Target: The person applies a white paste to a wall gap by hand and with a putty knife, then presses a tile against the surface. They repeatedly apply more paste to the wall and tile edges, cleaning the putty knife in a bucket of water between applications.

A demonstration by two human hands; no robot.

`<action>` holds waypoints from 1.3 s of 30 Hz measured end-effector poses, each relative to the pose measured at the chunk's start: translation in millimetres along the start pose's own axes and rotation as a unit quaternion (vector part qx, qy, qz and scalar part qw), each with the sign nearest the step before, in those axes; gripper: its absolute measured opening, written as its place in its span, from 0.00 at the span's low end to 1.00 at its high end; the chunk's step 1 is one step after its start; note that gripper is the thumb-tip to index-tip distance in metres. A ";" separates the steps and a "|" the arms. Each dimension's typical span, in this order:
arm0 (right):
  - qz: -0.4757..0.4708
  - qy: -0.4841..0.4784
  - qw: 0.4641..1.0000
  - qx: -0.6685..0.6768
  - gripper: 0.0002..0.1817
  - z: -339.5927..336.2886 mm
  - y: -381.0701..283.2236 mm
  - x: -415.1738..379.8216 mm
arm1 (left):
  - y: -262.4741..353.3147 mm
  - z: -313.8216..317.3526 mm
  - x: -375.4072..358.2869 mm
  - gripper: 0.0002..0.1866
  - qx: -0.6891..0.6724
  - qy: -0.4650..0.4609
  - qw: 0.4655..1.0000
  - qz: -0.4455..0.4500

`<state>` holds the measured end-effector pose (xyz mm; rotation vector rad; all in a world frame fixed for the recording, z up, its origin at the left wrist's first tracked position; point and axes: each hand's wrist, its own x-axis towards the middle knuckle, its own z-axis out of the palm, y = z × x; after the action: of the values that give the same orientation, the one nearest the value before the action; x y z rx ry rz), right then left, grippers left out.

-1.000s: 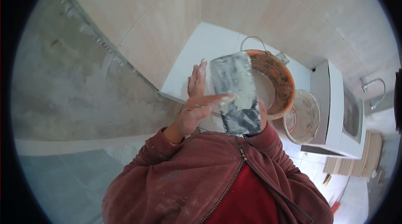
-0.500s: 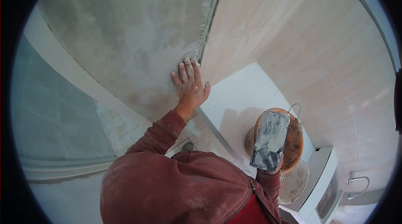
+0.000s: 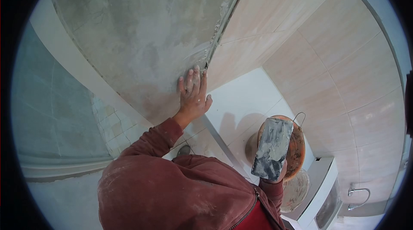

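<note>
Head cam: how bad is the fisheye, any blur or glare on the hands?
Head view: strong fisheye, black round vignette, tile joints and the wall edge bow into curves. Even, soft daylight, no glare. Left hand flat on the grey plaster wall, sharp. Right hand mostly hidden behind the trowel; orange bucket casts a soft shadow on the white ledge.

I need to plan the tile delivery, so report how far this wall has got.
Done: the beige glazed wall tiles cover the right stretch up to a ragged vertical edge. In hand: the left hand lies flat on the bare grey plastered wall beside that edge, and the right hand holds a mortar-smeared flat steel trowel over the orange mortar bucket. Left: the grey stretch carries no tiles.
</note>
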<state>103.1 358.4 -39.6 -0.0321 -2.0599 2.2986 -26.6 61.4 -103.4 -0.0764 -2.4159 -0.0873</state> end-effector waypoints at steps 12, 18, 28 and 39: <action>0.005 0.012 1.000 -0.024 0.19 -14.8 13.8 -0.3 | 1.6 -3.3 19.0 0.42 -0.101 -0.081 0.988 -0.083; 0.066 0.040 0.976 0.205 0.20 -2.9 13.5 -8.3 | -11.3 -14.8 33.8 0.43 -0.182 -0.106 0.972 -0.103; 0.055 0.052 0.986 0.151 0.20 -4.4 13.5 -8.6 | -11.1 -25.2 56.6 0.42 -0.242 -0.036 0.967 -0.067; -0.044 0.018 0.991 -0.123 0.22 6.3 -8.3 -3.7 | 12.4 10.4 -20.7 0.29 -0.360 -0.192 0.911 -0.063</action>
<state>106.7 352.9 -30.7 0.0081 -2.2635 1.9684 -17.0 74.0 -124.4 -0.2953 -2.6394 -1.1157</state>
